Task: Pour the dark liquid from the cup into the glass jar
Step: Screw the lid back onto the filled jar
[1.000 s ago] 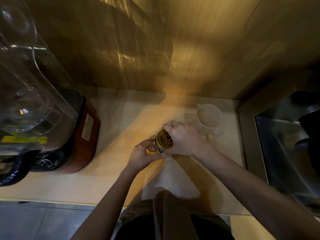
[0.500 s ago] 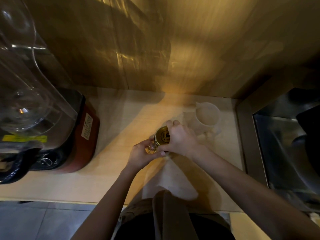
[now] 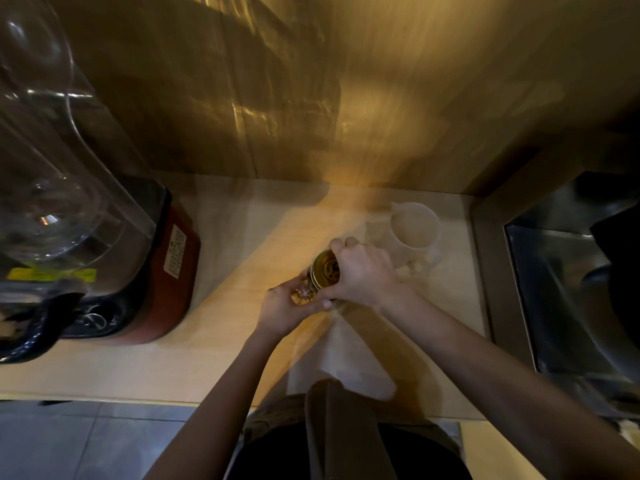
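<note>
A small glass jar [image 3: 300, 295] with a gold lid [image 3: 325, 269] is held over the wooden counter [image 3: 242, 230]. My left hand [image 3: 282, 308] grips the jar's glass body from below. My right hand [image 3: 362, 271] is wrapped over the gold lid from the right. Most of the jar is hidden by both hands. A translucent white cup [image 3: 414, 230] with a spout stands just behind and to the right of my right hand; I cannot tell what it holds.
A red-and-black blender base [image 3: 162, 271] with a clear pitcher [image 3: 52, 161] stands on the left. A white cloth [image 3: 343, 358] lies on the counter below my hands. A steel sink [image 3: 568, 292] lies at the right. A wooden wall [image 3: 311, 98] is behind.
Both hands stay on the jar and lid with only a slight shift up and left in view, mostly from the camera moving. The cup has not moved.
</note>
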Demonstrator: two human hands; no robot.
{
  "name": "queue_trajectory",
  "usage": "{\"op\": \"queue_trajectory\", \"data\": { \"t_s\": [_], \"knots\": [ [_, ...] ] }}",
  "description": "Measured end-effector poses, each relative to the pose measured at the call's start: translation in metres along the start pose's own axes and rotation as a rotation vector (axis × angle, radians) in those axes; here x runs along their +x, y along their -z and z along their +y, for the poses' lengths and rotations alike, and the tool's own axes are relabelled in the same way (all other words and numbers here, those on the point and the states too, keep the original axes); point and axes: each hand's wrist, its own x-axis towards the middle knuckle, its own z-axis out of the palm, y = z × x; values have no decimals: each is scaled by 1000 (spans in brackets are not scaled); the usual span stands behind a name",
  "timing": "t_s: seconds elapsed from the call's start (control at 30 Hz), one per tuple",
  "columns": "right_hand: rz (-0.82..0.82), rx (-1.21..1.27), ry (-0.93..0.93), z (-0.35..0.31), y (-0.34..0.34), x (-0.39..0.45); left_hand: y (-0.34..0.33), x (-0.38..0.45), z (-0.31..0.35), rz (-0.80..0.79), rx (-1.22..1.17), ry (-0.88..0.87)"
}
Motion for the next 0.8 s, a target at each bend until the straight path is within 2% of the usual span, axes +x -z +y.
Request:
{"op": "queue_trajectory", "data": {
  "t_s": [0.2, 0.57, 0.67, 0.8],
  "knots": [
    [23, -5, 10, -2, -3, 1, 0, -2, 4, 3, 15, 10],
    [67, 39, -148, -7, -8, 0, -2, -7, 5, 27, -40, 15],
    [9, 32, -165, -1, -1, -4, -1, -9, 7, 35, -23, 27],
    [-162, 53, -153, 12, 21, -10, -3, -8, 7, 44, -42, 27]
  ]
}}
